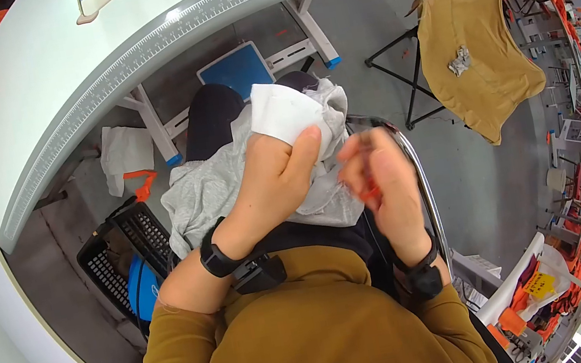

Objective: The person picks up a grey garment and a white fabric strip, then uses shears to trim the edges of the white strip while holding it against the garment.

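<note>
My left hand (pixel 281 171) is closed on a folded piece of white cloth (pixel 285 111), with the thumb pressed along its lower edge. Beneath it a light grey knit garment (pixel 218 182) lies bunched across my lap, its folds rising beside the white cloth. Just to the right, my right hand (pixel 386 181) is smeared by motion, its fingers curled round a small red object (pixel 371 192). I cannot tell what kind of thing that red object is. The right fingertips point toward the grey garment and are close to it.
A white table (pixel 56 67) with a ruler-marked edge (pixel 151 39) curves in front and left. Below stands a black crate (pixel 109 266). At right is a folding stool with a tan cover (pixel 472 51). A chrome chair arm (pixel 423 190) runs beside my right hand.
</note>
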`<state>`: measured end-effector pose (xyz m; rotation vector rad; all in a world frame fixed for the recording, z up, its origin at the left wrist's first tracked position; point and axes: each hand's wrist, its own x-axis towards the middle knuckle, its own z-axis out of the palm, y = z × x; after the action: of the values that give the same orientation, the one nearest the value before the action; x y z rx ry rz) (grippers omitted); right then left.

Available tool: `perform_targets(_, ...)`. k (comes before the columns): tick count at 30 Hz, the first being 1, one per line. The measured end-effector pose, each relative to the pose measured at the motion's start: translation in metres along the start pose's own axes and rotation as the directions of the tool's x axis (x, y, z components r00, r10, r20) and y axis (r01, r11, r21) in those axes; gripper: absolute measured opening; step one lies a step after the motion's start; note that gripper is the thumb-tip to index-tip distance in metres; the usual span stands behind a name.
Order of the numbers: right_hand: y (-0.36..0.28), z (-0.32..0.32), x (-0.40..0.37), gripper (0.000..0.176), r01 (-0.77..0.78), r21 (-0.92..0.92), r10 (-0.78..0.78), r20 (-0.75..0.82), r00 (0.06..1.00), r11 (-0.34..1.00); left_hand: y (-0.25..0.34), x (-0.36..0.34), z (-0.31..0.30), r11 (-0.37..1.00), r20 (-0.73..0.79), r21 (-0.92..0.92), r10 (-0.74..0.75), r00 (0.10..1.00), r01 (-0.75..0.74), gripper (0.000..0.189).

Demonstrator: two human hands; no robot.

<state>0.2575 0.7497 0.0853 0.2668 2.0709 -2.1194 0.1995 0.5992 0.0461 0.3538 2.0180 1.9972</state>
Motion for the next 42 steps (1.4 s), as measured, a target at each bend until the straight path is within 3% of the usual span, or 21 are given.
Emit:
perform_targets(1, 0.001, -0.001, -0.001, 0.037, -0.099, 0.056, 0.093, 0.102, 0.99, 0.994, 0.001, 0.001, 0.003, 0.996, -0.066, 0.023, 0.092, 0.994, -0.09, 0.017)
perform_targets(3, 0.003, -0.001, 0.0, 0.04, -0.145, 0.14, 0.122, 0.164, 0.979, 0.979, 0.003, 0.0, 0.004, 0.992, -0.066, 0.058, 0.112, 0.992, -0.108, 0.016)
perform_targets(12, 0.006, -0.001, 0.007, 0.042, -0.161, 0.148, 0.131, 0.189, 0.973, 0.976, 0.007, -0.002, 0.004, 0.972, -0.015, 0.14, 0.19, 0.982, -0.187, 0.011)
perform_targets(16, 0.008, 0.0, 0.008, 0.045, -0.158, 0.264, 0.129, 0.123, 0.984, 0.952, -0.001, -0.001, 0.008, 0.935, -0.008, 0.224, 0.284, 0.959, -0.275, 0.009)
perform_targets(19, 0.012, -0.008, 0.01, 0.045, -0.048, 0.369, 0.042, 0.023, 0.999, 0.928, -0.005, -0.002, 0.007, 0.936, 0.008, 0.24, 0.265, 0.964, -0.259, 0.009)
perform_targets(21, 0.011, -0.01, 0.015, 0.032, 0.247, 0.169, -0.234, -0.091, 0.968, 0.954, -0.003, -0.002, 0.003, 0.951, 0.01, 0.212, 0.228, 0.974, -0.225, 0.009)
perform_targets(22, 0.011, -0.009, 0.017, 0.032, 0.246, 0.168, -0.233, -0.092, 0.968, 0.955, -0.002, -0.002, 0.002, 0.964, 0.014, 0.183, 0.192, 0.981, -0.191, 0.008)
perform_targets(25, 0.015, -0.001, 0.028, 0.013, 0.103, -0.416, -0.197, -0.188, 0.962, 0.903, -0.001, -0.003, 0.005, 0.943, 0.006, 0.225, 0.251, 0.968, -0.246, 0.009)
perform_targets(26, 0.015, 0.002, 0.031, 0.018, 0.07, -0.34, -0.148, -0.208, 0.967, 0.938, -0.002, -0.002, 0.007, 0.944, 0.006, 0.224, 0.249, 0.968, -0.244, 0.009)
perform_targets(27, 0.014, 0.003, 0.033, 0.018, 0.067, -0.34, -0.145, -0.208, 0.967, 0.938, -0.004, -0.002, 0.009, 0.87, 0.011, 0.351, 0.366, 0.93, -0.347, 0.01)
perform_targets(28, 0.012, 0.004, 0.035, 0.018, 0.002, -0.157, -0.031, -0.188, 0.982, 0.988, -0.007, -0.002, 0.01, 0.768, 0.032, 0.472, 0.476, 0.879, -0.433, 0.011)
perform_targets(29, 0.01, 0.005, 0.037, 0.018, -0.072, 0.028, 0.075, -0.146, 0.986, 0.997, -0.009, -0.001, 0.01, 0.768, 0.032, 0.473, 0.475, 0.879, -0.432, 0.011)
perform_targets(30, 0.012, 0.004, 0.038, 0.018, -0.073, 0.029, 0.076, -0.147, 0.986, 0.997, -0.01, -0.001, 0.01, 0.75, 0.039, 0.481, 0.499, 0.866, -0.454, 0.012)
perform_targets(33, 0.024, -0.001, 0.04, 0.017, -0.014, 0.048, 0.02, -0.112, 0.993, 0.999, -0.012, 0.001, 0.006, 0.793, -0.014, 0.445, 0.471, 0.882, -0.416, 0.013)
perform_targets(34, 0.029, -0.002, 0.04, 0.017, 0.13, -0.139, -0.157, -0.208, 0.965, 0.982, -0.013, 0.0, 0.002, 0.847, -0.071, 0.399, 0.412, 0.908, -0.353, 0.013)
perform_targets(35, 0.032, -0.003, 0.04, 0.017, 0.248, -0.333, -0.342, -0.265, 0.902, 0.91, -0.02, -0.001, -0.013, 0.712, -0.099, 0.622, 0.486, 0.869, -0.327, 0.015)
perform_targets(36, 0.033, -0.013, 0.044, 0.019, 0.206, -0.372, -0.355, -0.393, 0.849, 0.905, -0.01, 0.002, -0.024, 0.891, -0.223, 0.388, 0.337, 0.915, -0.234, 0.016)
perform_targets(37, 0.037, -0.016, 0.045, 0.019, 0.205, -0.374, -0.356, -0.396, 0.847, 0.905, 0.0, 0.005, -0.03, 0.986, -0.298, 0.112, 0.155, 0.942, -0.126, 0.017)
perform_targets(39, 0.04, -0.019, 0.048, 0.021, 0.244, -0.46, -0.406, -0.294, 0.865, 0.854, -0.005, 0.005, -0.023, 0.975, -0.288, 0.157, 0.197, 0.937, -0.156, 0.017)
perform_targets(41, 0.03, -0.019, 0.046, 0.02, 0.206, -0.37, -0.322, -0.286, 0.902, 0.906, -0.007, 0.006, -0.018, 0.961, -0.268, 0.206, 0.238, 0.933, -0.186, 0.017)
perform_targets(42, 0.027, -0.017, 0.045, 0.019, 0.175, -0.119, -0.201, -0.259, 0.945, 0.977, -0.006, 0.006, -0.015, 0.981, -0.234, 0.134, 0.167, 0.958, -0.138, 0.016)
